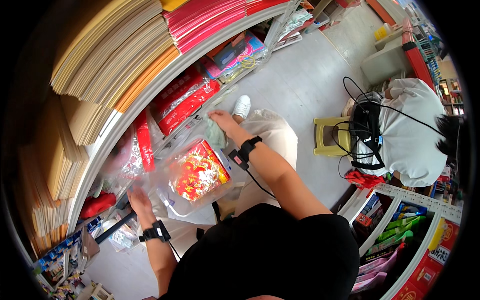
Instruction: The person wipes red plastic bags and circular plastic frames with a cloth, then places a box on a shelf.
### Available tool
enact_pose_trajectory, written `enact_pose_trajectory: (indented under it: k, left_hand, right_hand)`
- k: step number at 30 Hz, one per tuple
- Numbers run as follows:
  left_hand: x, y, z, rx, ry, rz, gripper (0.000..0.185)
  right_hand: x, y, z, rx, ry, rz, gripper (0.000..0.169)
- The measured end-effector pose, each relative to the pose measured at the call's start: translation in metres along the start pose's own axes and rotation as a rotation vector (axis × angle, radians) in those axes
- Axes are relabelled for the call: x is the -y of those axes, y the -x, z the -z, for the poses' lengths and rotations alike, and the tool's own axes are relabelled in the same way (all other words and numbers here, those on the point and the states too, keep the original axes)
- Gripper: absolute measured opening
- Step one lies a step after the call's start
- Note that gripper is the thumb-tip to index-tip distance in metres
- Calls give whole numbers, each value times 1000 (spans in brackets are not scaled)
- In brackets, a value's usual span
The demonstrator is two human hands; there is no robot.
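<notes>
My right hand grips a crumpled pale green cloth beside the lower shelf's front edge. Farther left, my left hand is at the shelf edge, close to a clear plastic package with a red strip. Its fingertips are blurred, and whether they hold anything is unclear. Between my hands, over my lap, stands a clear plastic bin. Shiny red and gold packets fill it, with glare on their wrapping. Black bands with cables are strapped to both my wrists.
Thick stacks of envelopes fill the upper shelf; red plastic-wrapped packs lie below. On the right, another person sits on a yellow plastic stool, with black cables trailing. A white rack of packaged goods stands at lower right.
</notes>
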State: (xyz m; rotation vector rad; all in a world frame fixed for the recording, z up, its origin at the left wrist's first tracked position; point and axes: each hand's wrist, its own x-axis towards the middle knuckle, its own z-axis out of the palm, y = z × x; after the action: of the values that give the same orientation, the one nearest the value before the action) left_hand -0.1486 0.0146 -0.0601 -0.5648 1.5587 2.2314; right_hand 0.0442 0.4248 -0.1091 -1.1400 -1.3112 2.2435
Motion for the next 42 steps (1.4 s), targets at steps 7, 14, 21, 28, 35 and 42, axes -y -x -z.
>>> enact_pose_trajectory:
  k: [7,14,21,28,35,42]
  left_hand:
    - [24,54,-6,9,101,172,54]
    - [16,71,-28,-48,17,163,50]
    - [18,73,-20,-28,33,180,50]
    - [24,85,-11,48,-18,244,51]
    - [25,104,-24,112,-42,255,47]
    - [33,116,-35,254,-56,275,41]
  right_hand:
    - [-1,-82,10,-142,702,486,44]
    - [-4,-121,1,-233,588,344,43]
    - [-7,-140,3,-164,310,239,42]
    - [32,-100,-37,-21,166,316,45]
    - [100,-45,-61,277,-277,213,41]
    - [129,26,-52,512,-505,184,39]
